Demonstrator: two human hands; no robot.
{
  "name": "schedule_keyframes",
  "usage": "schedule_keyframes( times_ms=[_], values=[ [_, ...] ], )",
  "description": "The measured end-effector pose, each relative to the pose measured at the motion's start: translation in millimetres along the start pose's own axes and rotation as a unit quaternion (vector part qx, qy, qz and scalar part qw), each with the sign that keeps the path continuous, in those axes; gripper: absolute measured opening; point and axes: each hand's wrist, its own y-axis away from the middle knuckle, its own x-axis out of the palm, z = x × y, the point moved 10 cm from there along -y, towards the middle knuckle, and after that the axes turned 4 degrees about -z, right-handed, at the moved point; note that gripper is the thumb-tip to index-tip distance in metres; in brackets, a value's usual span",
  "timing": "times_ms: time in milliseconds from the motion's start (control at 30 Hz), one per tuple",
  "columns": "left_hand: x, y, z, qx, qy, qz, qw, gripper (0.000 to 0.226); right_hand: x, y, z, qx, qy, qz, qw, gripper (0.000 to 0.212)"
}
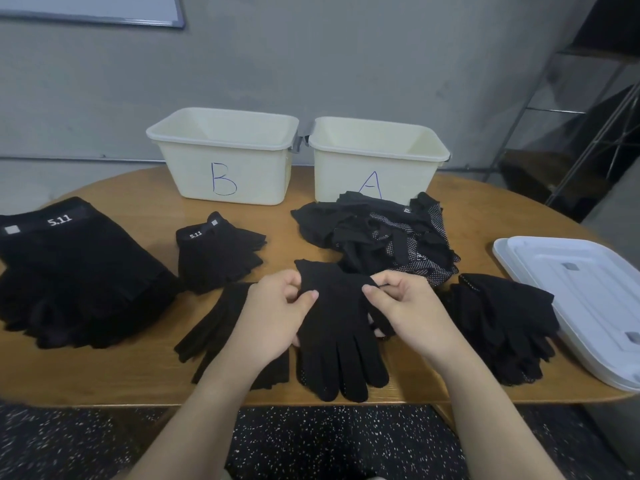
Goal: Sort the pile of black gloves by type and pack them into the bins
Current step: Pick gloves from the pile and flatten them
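A black knit full-finger glove (337, 327) lies between both hands near the wooden tabletop's (138, 382) front edge, fingers toward the person. The left hand (273, 313) and right hand (405, 306) each pinch its cuff. The tangled black glove pile (377, 233) sits just behind, before cream plastic bin A (374, 157).

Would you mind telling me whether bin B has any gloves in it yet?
Apparently empty: bin B shows only bare cream walls inside; its floor is hidden.
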Motion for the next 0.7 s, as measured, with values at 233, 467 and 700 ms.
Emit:
schedule_keyframes(
  times_ms=[233, 467, 700],
  values=[
    [-2, -14, 3, 0.003, -0.086, -0.071, 0.994, 0.025, -15, -19, -20, -0.04, 0.209, -0.06, 0.975, 0.017],
    [-1, -25, -2, 0.011, -0.17, -0.114, 0.979, 0.029, -16, -24, -15, -0.06, 0.279, -0.129, 0.95, 0.045],
    [-1, -28, 0, 0.034, -0.217, -0.132, 0.967, 0.015, -6, -20, -8, -0.083, 0.344, -0.116, 0.928, 0.02]
  ],
)
